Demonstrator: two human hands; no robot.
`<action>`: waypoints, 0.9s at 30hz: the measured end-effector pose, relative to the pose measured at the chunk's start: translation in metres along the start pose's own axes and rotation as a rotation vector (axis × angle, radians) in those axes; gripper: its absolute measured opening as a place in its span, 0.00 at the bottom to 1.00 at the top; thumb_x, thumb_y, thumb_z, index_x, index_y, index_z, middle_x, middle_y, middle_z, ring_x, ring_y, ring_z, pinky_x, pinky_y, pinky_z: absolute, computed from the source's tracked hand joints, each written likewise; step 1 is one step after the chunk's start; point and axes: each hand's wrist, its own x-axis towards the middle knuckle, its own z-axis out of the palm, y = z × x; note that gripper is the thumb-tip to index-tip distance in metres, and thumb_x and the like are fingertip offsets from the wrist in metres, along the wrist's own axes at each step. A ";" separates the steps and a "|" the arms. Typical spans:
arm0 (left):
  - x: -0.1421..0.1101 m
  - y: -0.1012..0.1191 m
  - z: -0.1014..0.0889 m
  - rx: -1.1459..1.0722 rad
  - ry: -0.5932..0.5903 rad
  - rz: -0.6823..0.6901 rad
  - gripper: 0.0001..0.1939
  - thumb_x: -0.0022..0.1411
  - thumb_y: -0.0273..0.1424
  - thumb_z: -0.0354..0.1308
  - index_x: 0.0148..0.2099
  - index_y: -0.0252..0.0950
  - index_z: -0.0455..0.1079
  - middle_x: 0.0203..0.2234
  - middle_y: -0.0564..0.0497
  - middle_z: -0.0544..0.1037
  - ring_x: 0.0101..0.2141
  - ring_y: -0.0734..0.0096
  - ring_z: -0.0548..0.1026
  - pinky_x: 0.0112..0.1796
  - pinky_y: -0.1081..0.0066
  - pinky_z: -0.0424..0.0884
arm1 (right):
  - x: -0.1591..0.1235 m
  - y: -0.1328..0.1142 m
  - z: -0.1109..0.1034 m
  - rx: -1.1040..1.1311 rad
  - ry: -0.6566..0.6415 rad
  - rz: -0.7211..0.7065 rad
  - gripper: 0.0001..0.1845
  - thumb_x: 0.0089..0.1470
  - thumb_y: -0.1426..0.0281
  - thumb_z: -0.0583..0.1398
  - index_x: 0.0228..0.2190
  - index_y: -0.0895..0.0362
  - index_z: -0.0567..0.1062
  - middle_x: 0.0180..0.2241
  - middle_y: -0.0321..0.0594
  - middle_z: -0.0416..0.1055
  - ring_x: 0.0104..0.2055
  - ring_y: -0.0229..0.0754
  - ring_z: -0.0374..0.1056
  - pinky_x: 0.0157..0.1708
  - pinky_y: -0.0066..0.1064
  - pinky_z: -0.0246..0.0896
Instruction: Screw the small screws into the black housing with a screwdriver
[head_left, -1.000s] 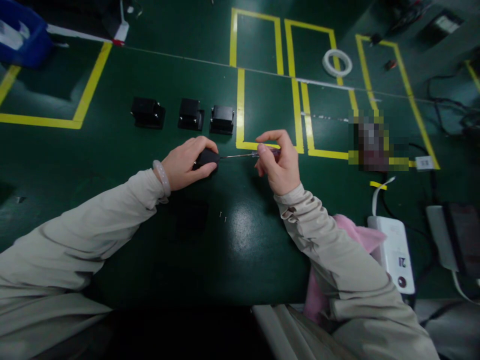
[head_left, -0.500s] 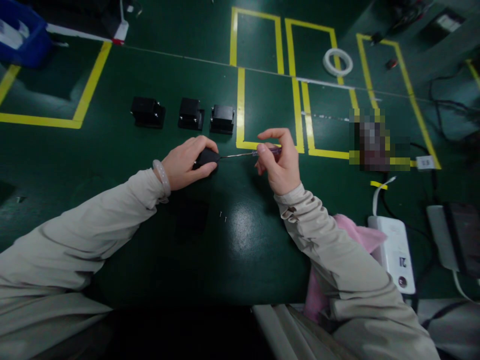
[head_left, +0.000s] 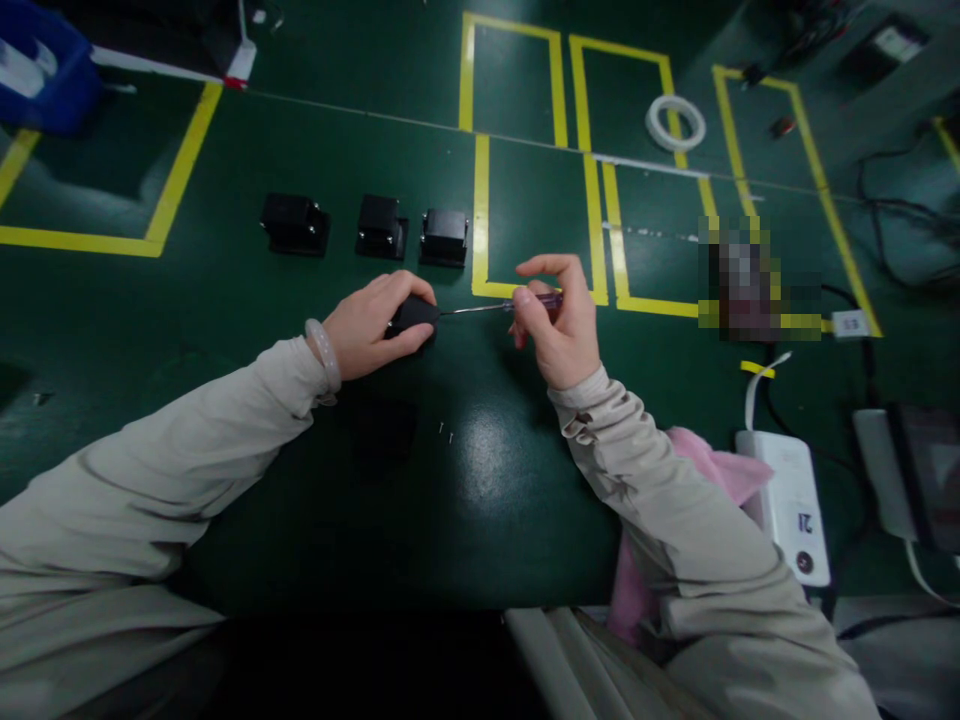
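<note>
- Black block (head_left: 415,316) sat clamped between the left hand's (head_left: 375,325) thumb and fingers, above the green table (head_left: 510,520).
- Right hand (head_left: 559,325) pinched a screwdriver (head_left: 536,303), tip meeting the block.
- Three black assemblies (head_left: 295,224) stood just beyond; two screws (head_left: 445,432) lay nearer.

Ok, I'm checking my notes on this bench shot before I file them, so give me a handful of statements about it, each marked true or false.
1. The left hand grips a black block. True.
2. The right hand holds a roll of tape. False: it holds a screwdriver; the white tape roll lies on the table.
3. Three black blocks stand in a row beyond the left hand. True.
4. The two small screws lie beyond the black blocks. False: they lie on the near side of the hands.
5. A pink cloth lies partly under the right sleeve. True.
</note>
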 end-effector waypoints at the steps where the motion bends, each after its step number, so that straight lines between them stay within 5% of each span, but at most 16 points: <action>1: 0.000 0.000 0.000 0.000 0.005 0.006 0.22 0.64 0.43 0.49 0.51 0.33 0.69 0.44 0.43 0.75 0.44 0.58 0.74 0.47 0.58 0.72 | 0.000 0.000 0.000 0.002 0.000 0.000 0.18 0.65 0.50 0.56 0.44 0.50 0.63 0.19 0.24 0.58 0.17 0.32 0.58 0.19 0.31 0.57; 12: -0.001 -0.002 0.001 0.001 0.014 0.022 0.22 0.65 0.43 0.49 0.51 0.33 0.68 0.44 0.43 0.75 0.44 0.59 0.74 0.46 0.59 0.72 | 0.001 -0.003 0.000 -0.001 0.003 -0.024 0.17 0.64 0.51 0.58 0.44 0.49 0.63 0.20 0.23 0.59 0.17 0.31 0.59 0.19 0.31 0.58; 19: 0.000 -0.002 0.001 -0.007 0.014 0.011 0.21 0.64 0.43 0.49 0.51 0.34 0.68 0.44 0.44 0.76 0.44 0.59 0.74 0.47 0.58 0.72 | 0.000 0.001 0.002 0.049 0.014 0.017 0.18 0.65 0.49 0.56 0.43 0.50 0.65 0.16 0.22 0.51 0.14 0.30 0.54 0.16 0.28 0.54; 27: 0.000 -0.002 0.000 -0.001 0.007 0.013 0.22 0.64 0.43 0.49 0.51 0.33 0.68 0.44 0.44 0.76 0.44 0.59 0.74 0.46 0.58 0.72 | 0.001 -0.002 0.000 0.018 0.010 -0.038 0.17 0.64 0.50 0.57 0.44 0.50 0.64 0.18 0.22 0.58 0.16 0.31 0.57 0.18 0.30 0.58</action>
